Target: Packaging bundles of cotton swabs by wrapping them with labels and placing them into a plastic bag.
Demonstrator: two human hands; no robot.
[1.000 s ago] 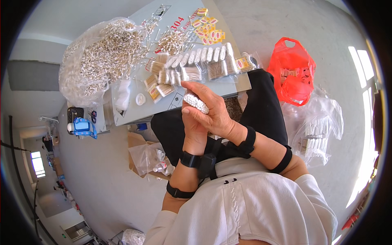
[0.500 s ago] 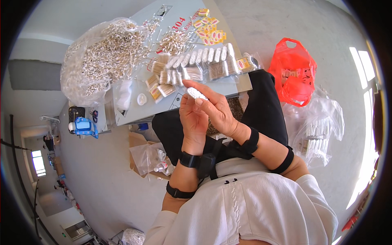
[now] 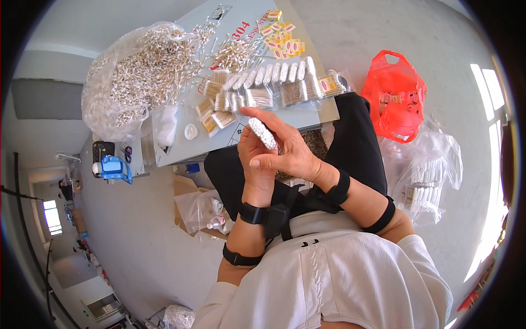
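White cotton swabs (image 3: pixel 262 133) are resting bundled between the left hand (image 3: pixel 256 167) and right hand (image 3: pixel 296 156), whose fingers are holding them, probably feeling light, stiff and slip-prone, and calling for a wrap around the sticks

Tight oval bundle of cotton swabs (image 3: pixel 262 133): wht tips, dotted pattern. Big loose heap of thin swabs (image 3: pixel 148 71): wht tips, tan sticks. Small rect. paper cards (image 3: pixel 281 38): yel. & wht w/ red ovals. Thin plastic carrier bag (image 3: pixel 378 77): bright red, blk marks. Flat-topped table (image 3: pixel 207 145): pale grey-blue, red lettering, blk symbols. Cloth trousers (image 3: pixel 356 131): solid blk. Cloth shirt (image 3: pixel 356 274): plain off-wht.
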